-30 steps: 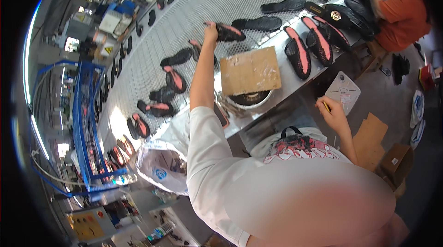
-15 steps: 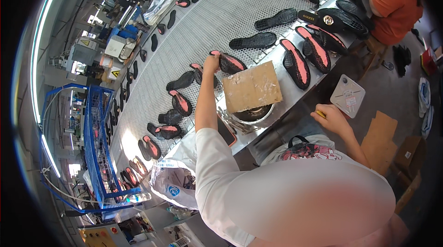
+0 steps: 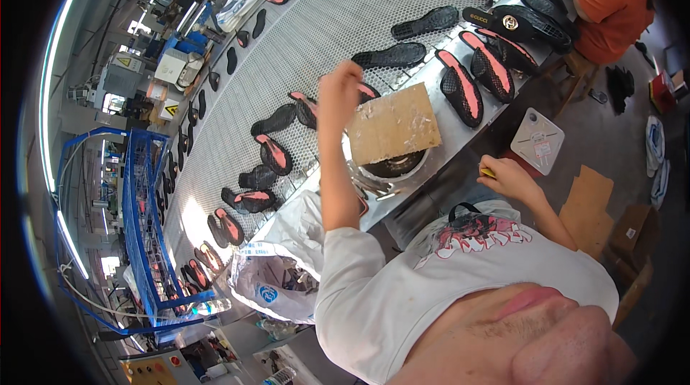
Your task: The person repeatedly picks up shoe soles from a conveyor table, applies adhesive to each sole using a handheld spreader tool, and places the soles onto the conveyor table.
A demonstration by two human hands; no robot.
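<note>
My left hand [image 3: 339, 94] is raised over the near edge of the mesh conveyor, blurred by motion. Its fingers partly cover a black slipper upper with a pink insole [image 3: 368, 90]; whether they touch it cannot be made out. To the right of that wrist, a brown cardboard sheet [image 3: 394, 125] with whitish smears lies across a round metal pot [image 3: 402, 182]. My right hand [image 3: 514, 180], held in front of my body, is closed round a small yellow object [image 3: 488, 171], mostly hidden by the fingers.
Black soles [image 3: 390, 56] and pink-lined slippers [image 3: 461, 90] line the mesh conveyor [image 3: 302, 47] and its metal ledge. A white plastic bag [image 3: 269, 281] hangs at left. Beyond stands a blue frame [image 3: 140, 220]. A person in orange [image 3: 614, 7] sits far right, near a square lid [image 3: 537, 142].
My left hand has lifted a little and shifted right, now covering part of the slipper upper. My right hand has moved slightly left, still holding the yellow object.
</note>
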